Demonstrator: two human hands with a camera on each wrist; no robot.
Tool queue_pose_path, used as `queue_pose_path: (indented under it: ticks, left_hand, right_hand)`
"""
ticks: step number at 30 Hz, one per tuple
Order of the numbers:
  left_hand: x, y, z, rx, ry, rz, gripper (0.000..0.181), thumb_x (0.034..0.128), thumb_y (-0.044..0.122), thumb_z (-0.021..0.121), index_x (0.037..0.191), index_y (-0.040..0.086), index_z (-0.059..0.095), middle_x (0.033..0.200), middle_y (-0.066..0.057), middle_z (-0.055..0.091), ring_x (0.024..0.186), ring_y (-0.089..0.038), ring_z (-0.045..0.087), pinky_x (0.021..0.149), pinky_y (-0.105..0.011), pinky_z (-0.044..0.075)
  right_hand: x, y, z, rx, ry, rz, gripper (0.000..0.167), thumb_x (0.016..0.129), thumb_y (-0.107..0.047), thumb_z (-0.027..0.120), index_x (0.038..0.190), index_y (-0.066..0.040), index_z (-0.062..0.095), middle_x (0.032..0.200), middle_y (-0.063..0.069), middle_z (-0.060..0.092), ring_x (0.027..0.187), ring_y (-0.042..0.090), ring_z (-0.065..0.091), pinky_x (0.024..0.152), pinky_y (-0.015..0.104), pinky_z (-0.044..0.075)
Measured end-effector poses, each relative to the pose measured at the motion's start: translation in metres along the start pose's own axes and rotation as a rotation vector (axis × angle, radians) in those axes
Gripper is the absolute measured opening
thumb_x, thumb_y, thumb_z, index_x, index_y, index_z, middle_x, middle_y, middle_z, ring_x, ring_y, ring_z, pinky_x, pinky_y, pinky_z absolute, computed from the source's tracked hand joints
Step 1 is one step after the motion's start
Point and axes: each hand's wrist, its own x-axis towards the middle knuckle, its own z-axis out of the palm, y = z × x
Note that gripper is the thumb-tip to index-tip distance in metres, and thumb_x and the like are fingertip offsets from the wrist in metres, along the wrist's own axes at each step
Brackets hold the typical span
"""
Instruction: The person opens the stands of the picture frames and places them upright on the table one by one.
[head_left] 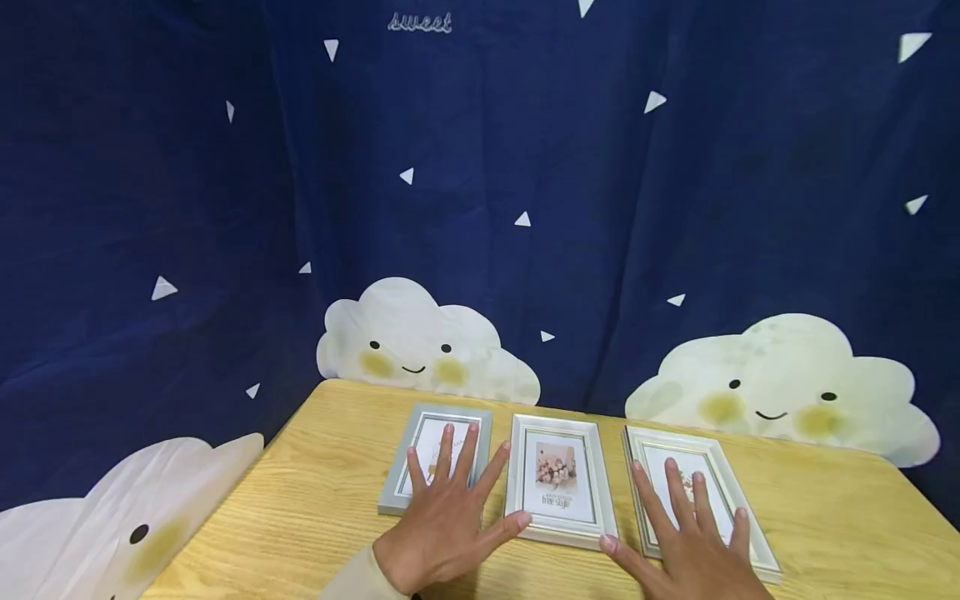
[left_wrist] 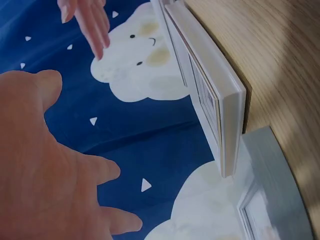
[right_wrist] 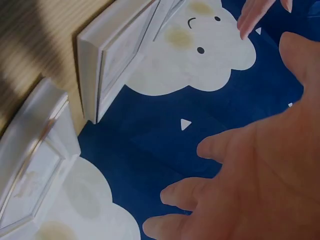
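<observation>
Seemingly poised above the counter (head_left: 300,483), a person's left hand (head_left: 448,525) and right hand (head_left: 690,554) hover spread, empty, over the left frame (head_left: 432,435) and right frame (head_left: 720,483); lifting either would require gripping.

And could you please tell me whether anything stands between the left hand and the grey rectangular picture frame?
Nothing visible does; the bare left hand hovers above the grey rectangular picture frame, with only air between.

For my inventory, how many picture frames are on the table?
3, in a row: the grey frame at left, the middle frame beside it, and the right frame. None seems hidden.
</observation>
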Motion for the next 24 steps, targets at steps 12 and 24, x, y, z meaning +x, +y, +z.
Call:
queue_pose_path:
  ticks: [12, 24]
  left_hand:
    - [0.01, -0.014, 0.002, -0.017, 0.059, 0.001, 0.072, 0.0944, 0.069, 0.021, 0.153, 0.027, 0.029, 0.157, -0.017, 0.022, 0.144, -0.04, 0.01, 0.104, -0.072, 0.01]
    - [0.034, -0.053, -0.011, -0.316, 0.076, -0.159, 0.07, 0.0985, 0.062, 0.024, 0.148, 0.014, 0.039, 0.151, -0.019, 0.034, 0.14, -0.039, 0.027, 0.109, -0.059, 0.024]
  right_hand:
    - [0.017, -0.019, -0.01, 0.078, 0.023, -0.093, 0.093, 0.086, -0.073, 0.045, 0.152, -0.01, 0.027, 0.154, 0.03, 0.014, 0.137, 0.057, 0.009, 0.096, 0.079, -0.003]
    - [0.042, -0.055, -0.023, 0.313, 0.176, -0.206, 0.066, 0.098, -0.052, 0.045, 0.138, 0.001, 0.048, 0.145, 0.034, 0.034, 0.134, 0.049, 0.031, 0.101, 0.066, 0.028]
